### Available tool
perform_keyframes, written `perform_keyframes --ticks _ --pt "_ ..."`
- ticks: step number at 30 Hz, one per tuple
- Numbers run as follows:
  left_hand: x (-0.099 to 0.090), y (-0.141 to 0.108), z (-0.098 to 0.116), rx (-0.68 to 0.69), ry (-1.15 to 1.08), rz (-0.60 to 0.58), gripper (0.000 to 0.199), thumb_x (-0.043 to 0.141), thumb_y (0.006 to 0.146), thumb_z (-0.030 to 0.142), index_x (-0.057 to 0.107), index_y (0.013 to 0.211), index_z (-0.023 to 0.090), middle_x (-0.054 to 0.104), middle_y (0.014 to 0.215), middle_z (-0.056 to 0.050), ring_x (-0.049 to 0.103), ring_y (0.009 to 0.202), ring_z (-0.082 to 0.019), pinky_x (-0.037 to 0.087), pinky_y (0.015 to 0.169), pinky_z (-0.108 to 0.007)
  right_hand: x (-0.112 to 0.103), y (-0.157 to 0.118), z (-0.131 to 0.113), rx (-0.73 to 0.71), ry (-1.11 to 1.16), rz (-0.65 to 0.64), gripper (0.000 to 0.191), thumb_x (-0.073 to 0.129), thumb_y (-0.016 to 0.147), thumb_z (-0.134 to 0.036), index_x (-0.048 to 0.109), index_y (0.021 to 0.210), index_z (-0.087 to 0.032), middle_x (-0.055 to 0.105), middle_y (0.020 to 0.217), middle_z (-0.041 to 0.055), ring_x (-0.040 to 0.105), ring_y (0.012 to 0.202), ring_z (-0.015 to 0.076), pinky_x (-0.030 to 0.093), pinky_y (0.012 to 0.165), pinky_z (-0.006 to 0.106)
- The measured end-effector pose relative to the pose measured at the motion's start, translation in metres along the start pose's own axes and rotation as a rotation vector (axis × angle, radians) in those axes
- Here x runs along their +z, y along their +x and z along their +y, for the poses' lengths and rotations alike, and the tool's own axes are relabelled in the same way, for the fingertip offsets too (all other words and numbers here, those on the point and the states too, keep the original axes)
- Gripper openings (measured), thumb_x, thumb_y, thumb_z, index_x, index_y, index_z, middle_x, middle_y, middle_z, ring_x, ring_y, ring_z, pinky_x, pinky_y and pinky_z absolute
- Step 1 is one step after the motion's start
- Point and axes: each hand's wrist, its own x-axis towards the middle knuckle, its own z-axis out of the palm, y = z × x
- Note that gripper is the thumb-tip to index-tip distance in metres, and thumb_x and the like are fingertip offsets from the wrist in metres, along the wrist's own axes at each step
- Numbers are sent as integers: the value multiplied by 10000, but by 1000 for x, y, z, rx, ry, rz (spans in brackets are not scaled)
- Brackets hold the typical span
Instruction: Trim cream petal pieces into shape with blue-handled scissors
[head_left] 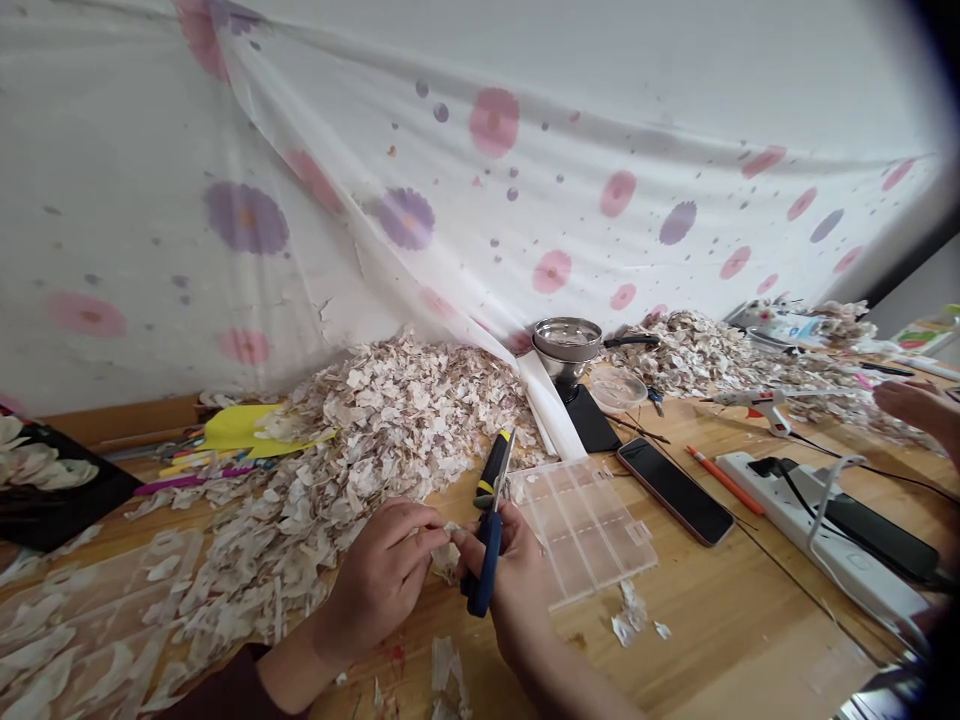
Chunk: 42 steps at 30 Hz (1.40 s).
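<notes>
Left hand (384, 568) pinches a pale flake (446, 567); right hand (519, 568) grips blue-handled scissors (491, 540) (blades pointing away) near a flake heap (420, 405).

In my right grip (519, 572) I had a pair of scissors (487, 562) at about six o'clock from the middle of my view, dark blue handles lowest, slim metallic blades pointing between twelve and one o'clock. Whether the blades were parted I could not tell. Just beside the handles, at nine o'clock, I had a pale flake (446, 568) at the tips of my left grip (386, 562), off-white, thin, uneven and partly hidden.
</notes>
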Motion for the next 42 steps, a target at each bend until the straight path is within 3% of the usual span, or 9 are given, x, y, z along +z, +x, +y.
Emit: perform_keyframes --ticks 4,10,14,19,26,32,42 --pt "1 -3 -1 -200 -137 34 318 510 772 1 694 890 231 703 893 -53 657 847 -185 536 767 -300 0 -2 -2 9 -3 -13 443 784 601 -302 490 910 -183 622 594 -56 510 382 78 408 363 172" --pt "5 -2 4 -678 -546 74 76 646 762 201 720 780 211 720 852 -52 669 861 -213 535 794 -313 0 -3 -3 52 8 -53 425 769 630 -328 497 923 -180 611 572 -59 496 379 77 419 375 181" --pt "7 1 11 -989 -823 104 121 703 738 295 714 781 182 712 778 -35 653 772 -190 518 753 -293 1 -3 -1 48 7 -50 431 768 635 -332 497 936 -183 625 575 -54 491 369 80 425 368 188" --pt "7 3 10 -1191 -1036 211 155 775 669 304 712 729 176 696 702 1 629 728 -142 472 714 -230 0 -4 -2 24 -13 -48 409 750 637 -304 490 927 -177 655 604 -31 511 392 81 414 370 174" --pt "3 6 2 -1266 -1061 347 253 837 587 330 709 739 173 689 694 12 636 708 -142 481 718 -245 2 -4 -1 51 -33 -51 460 788 615 -335 499 936 -179 650 607 -37 517 382 81 423 375 183" --pt "5 4 8 -1173 -894 220 259 808 615 331 705 799 181 703 752 -7 612 719 -150 463 686 -248 0 -1 3 47 -15 -30 610 874 515 -426 501 927 -175 631 611 -56 538 360 93 429 355 201" --pt "10 3 15 -1117 -786 108 192 759 642 318 690 774 197 688 747 -13 610 725 -179 477 701 -286 1 -1 3 21 31 -36 574 886 520 -314 507 931 -183 618 580 -80 541 380 88 383 375 180"
